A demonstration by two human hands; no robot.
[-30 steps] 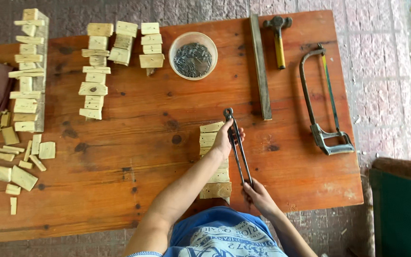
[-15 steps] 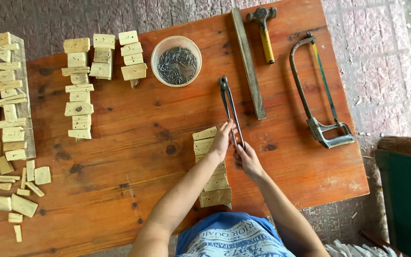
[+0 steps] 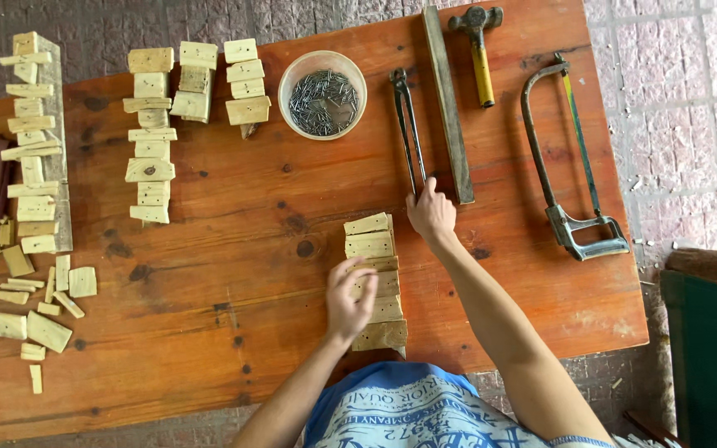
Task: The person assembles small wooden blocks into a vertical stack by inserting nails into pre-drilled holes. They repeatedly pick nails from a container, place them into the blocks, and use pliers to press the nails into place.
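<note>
**Pincers at rest on the tabletop, block row under your left hand**

While your right hand (image 3: 430,212) rests on the handle ends of the pincers (image 3: 406,124), the tool lies flat on the tabletop (image 3: 234,224), upper centre of the frame, jaws pointing away from you. Your grip there is loose: fingers curled over the handle tips, not lifting; whether they close fully around the handles cannot be told. Your left hand (image 3: 348,299) lies with fingers spread over the row of wooden blocks (image 3: 373,249), lower centre of the frame, touching the middle blocks and pinching nothing.

Progress, as judged: the row near you looks lined up, block touching block. Stacked blocks (image 3: 151,133) wait at upper left, offcuts (image 3: 35,311) at far left. No nail shows in any near block.

Pincers: long, dark, slender metal, handles nearly parallel, lying between the bowl of nails (image 3: 322,93) and the wooden strip (image 3: 448,99). Hammer (image 3: 480,50) and hacksaw (image 3: 570,158) lie untouched at upper right.
</note>
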